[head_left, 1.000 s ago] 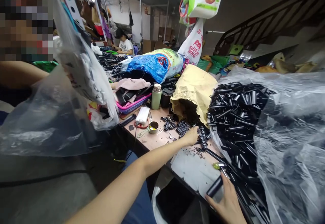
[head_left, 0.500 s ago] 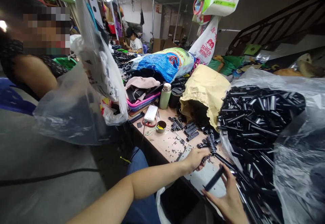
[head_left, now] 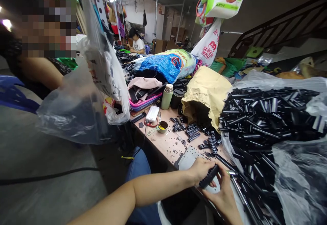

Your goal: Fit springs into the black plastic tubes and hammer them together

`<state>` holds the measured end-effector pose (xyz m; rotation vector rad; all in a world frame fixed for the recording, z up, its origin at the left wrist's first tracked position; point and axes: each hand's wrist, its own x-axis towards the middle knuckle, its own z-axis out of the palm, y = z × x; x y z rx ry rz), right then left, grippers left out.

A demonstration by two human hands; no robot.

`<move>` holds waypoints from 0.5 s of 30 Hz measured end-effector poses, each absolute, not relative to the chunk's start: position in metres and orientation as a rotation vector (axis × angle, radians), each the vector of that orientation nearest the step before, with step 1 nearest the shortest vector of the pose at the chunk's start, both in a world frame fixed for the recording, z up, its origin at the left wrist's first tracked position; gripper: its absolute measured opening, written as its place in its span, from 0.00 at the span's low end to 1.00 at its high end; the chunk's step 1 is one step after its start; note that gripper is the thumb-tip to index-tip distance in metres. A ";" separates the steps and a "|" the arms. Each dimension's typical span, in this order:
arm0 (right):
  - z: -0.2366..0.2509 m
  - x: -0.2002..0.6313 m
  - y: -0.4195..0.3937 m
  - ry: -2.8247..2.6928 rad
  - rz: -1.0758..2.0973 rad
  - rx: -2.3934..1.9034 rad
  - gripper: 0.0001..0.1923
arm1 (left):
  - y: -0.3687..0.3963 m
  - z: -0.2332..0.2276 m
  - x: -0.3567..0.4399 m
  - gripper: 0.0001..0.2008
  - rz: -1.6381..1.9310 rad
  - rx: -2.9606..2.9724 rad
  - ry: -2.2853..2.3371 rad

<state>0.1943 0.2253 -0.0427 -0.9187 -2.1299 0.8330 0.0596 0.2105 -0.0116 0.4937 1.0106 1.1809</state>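
Low in the frame's middle, the left hand (head_left: 201, 168) and right hand (head_left: 224, 197) together pinch a ribbed black tube (head_left: 208, 176) over the table edge (head_left: 155, 150), where a loose grip could drop it into the bag below.

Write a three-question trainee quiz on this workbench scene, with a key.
1. True or false: both hands grip the same black tube.
2. What lies heaped on the clear plastic sheet at the right? A) black tubes B) white caps C) scissors
3. What stands beside the green bottle on the table?

Key:
1. True: left hand and right hand meet on it.
2. A: the pile of black tubes.
3. A black cup.
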 end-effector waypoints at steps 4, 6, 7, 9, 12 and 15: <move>-0.040 0.192 0.221 -2.035 0.971 -0.909 0.50 | 0.210 -0.009 0.061 0.14 1.124 0.503 1.041; -0.044 0.193 0.223 -2.037 0.979 -0.918 0.50 | 0.210 -0.009 0.062 0.15 1.102 0.502 1.071; -0.048 0.195 0.225 -2.050 0.963 -0.930 0.50 | 0.210 -0.009 0.062 0.16 1.098 0.503 1.091; -0.057 0.197 0.230 -2.092 0.914 -0.960 0.52 | 0.210 -0.011 0.063 0.17 1.102 0.516 1.133; -0.069 0.199 0.236 -2.139 0.830 -1.016 0.53 | 0.214 -0.014 0.063 0.20 1.094 0.566 1.186; -0.076 0.197 0.238 -2.138 0.677 -1.084 0.52 | 0.218 -0.021 0.061 0.22 1.028 0.648 1.240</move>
